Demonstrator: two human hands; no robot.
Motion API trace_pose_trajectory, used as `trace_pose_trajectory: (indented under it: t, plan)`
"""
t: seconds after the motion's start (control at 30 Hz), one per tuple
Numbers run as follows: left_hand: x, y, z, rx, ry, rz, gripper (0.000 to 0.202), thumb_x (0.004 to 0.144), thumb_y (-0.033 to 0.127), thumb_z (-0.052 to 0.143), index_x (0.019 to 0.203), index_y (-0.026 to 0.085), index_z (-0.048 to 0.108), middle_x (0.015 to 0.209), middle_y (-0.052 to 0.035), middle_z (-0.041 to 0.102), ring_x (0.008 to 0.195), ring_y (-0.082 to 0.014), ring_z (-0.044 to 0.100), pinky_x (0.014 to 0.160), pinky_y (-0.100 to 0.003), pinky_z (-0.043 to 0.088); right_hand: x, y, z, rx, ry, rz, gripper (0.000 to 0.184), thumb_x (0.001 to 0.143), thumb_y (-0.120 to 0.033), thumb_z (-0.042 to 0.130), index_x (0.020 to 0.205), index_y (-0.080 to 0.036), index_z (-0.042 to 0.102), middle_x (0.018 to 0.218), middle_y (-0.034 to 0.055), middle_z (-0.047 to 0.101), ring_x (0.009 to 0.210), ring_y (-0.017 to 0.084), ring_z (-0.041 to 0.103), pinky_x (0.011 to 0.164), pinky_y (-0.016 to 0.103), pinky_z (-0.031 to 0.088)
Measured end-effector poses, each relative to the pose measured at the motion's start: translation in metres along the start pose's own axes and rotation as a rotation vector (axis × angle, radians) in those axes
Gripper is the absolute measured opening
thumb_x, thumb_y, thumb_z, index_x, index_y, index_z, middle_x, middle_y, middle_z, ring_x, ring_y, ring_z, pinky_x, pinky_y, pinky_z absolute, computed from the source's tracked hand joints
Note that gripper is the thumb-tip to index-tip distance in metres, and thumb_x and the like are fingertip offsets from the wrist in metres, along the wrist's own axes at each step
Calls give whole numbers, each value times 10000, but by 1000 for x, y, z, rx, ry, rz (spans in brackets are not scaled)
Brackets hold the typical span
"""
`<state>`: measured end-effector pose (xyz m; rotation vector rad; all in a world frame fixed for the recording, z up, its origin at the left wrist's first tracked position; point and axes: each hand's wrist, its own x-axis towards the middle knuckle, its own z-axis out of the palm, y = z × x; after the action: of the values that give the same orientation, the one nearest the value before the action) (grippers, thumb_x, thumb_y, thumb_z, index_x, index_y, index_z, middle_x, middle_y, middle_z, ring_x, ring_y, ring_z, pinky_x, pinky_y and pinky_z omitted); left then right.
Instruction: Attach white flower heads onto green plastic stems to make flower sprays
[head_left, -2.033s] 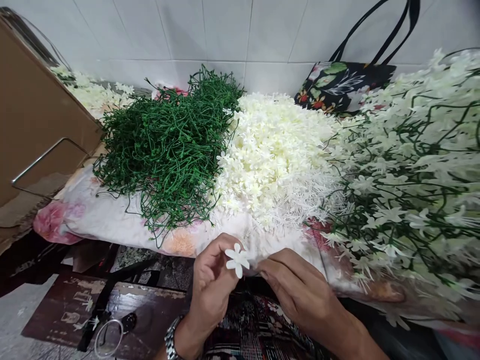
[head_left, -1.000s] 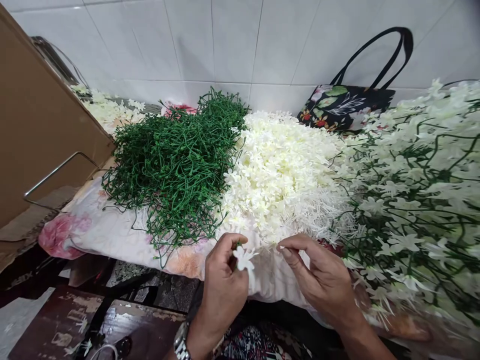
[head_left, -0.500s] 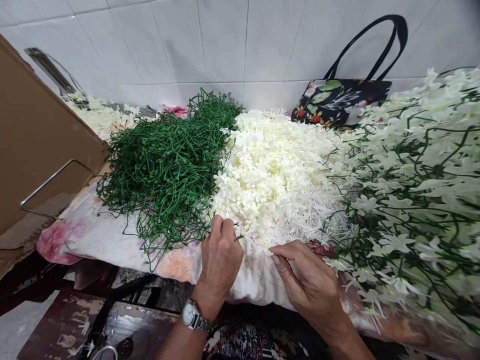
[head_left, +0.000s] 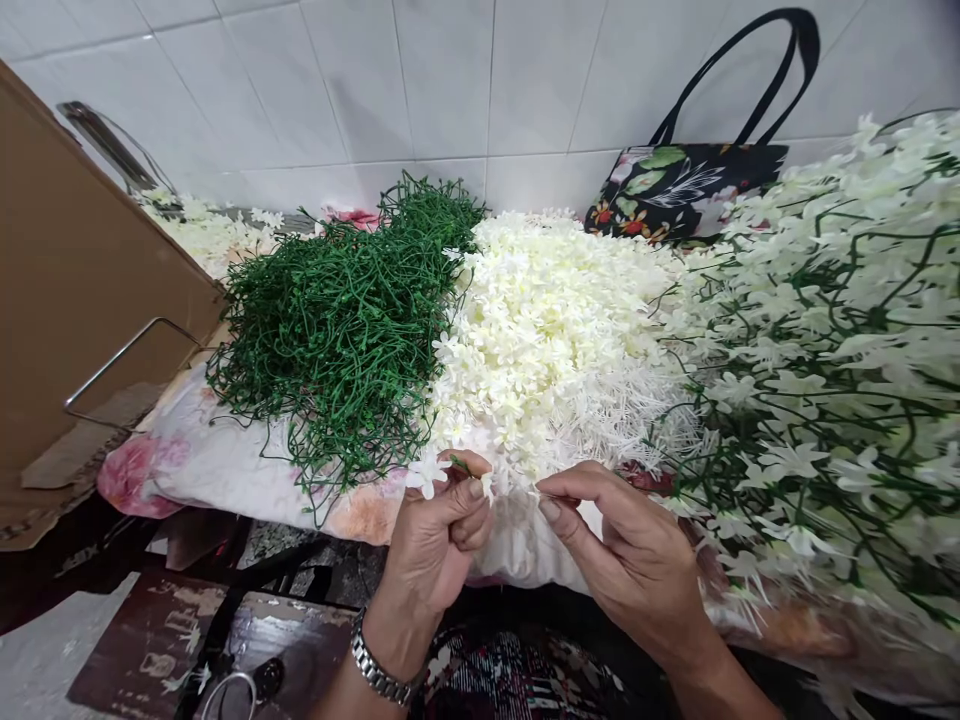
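1. Head view, lower centre: a small white artificial flower with slim, spread petals (head_left: 427, 475) sits beside the fingertips of the left hand (head_left: 439, 545), whose thumb and curled fingers pinch a thin green plastic-looking stem (head_left: 463, 463).
2. The flower's open face tips toward the camera, petals fanning leftward; the stem's short visible length runs roughly sideways, its remainder hidden by fingers.
3. Right of it, the right hand (head_left: 637, 560) brings thumb and forefinger together; whether they grip anything cannot be told.
4. Above, a tangled dark-green stem heap (head_left: 337, 310) fills centre-left, touching a creamy-white loose blossom pile (head_left: 540, 320) at centre.
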<state>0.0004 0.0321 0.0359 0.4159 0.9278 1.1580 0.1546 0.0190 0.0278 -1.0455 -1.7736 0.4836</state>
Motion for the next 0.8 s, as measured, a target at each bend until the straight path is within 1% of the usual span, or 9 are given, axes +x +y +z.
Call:
trace_pose_trajectory:
  t: [0.07,0.17,0.3,0.4,0.47,0.53,0.63,0.7,0.8]
  plan:
    - [-2,-1,0,-43,-15,-68,305,461,183,751,642,168,507,478,120,298,350,11,154,357,-168,127,3,-9,0,43,-11,-3,102,841,-84,551,867,-178,582,705,-2,590,624,99,561,564,221,463]
    - [-6,-3,-1,-93,14,-105,291,442,145,731,626,166,507,460,122,302,340,10,173,348,-150,137,6,-21,3,59,-18,-32,105,850,-78,537,871,-168,585,695,7,583,633,107,551,565,233,469]
    - [-11,-5,1,-140,59,-121,337,408,121,778,612,152,512,447,118,340,331,11,221,341,-126,156,9,-30,10,-34,-9,-104,100,857,-72,519,838,-133,595,676,40,585,633,131,544,562,263,467]
    - [-15,-9,1,-143,88,-102,367,399,146,832,581,146,513,411,126,317,332,6,239,345,-121,179,8,-30,14,-110,4,-151,117,850,-56,516,784,-109,597,667,62,582,637,145,550,563,277,464]
    - [-15,-13,0,-106,105,-24,362,410,175,856,576,142,535,414,114,361,346,0,261,354,-126,199,7,-29,15,-153,0,-169,142,852,-49,506,758,-103,597,650,65,578,630,149,550,559,278,460]
    - [-15,-16,-5,-8,85,111,308,451,205,857,602,136,598,473,74,471,382,-15,323,375,-140,235,6,-28,14,-174,-14,-170,161,860,-50,495,749,-103,599,647,65,579,629,149,549,564,277,459]
    - [-13,-18,-15,240,-27,347,141,603,213,790,673,144,688,606,13,591,483,-57,440,434,-169,309,3,-24,13,-177,-59,-162,170,864,-48,482,756,-106,600,663,65,585,648,152,543,582,280,459]
    - [-12,-16,-20,418,-117,482,22,678,158,721,690,158,703,631,3,608,540,-82,488,481,-185,350,0,-22,11,-183,-93,-161,174,865,-44,475,760,-105,600,665,63,583,657,154,537,585,282,454]
    - [-12,-10,-22,624,-204,595,96,686,73,657,664,162,686,593,15,584,551,-94,509,508,-191,374,-4,-18,11,-170,-127,-145,175,869,-45,467,773,-103,601,664,58,571,648,146,522,568,269,439]
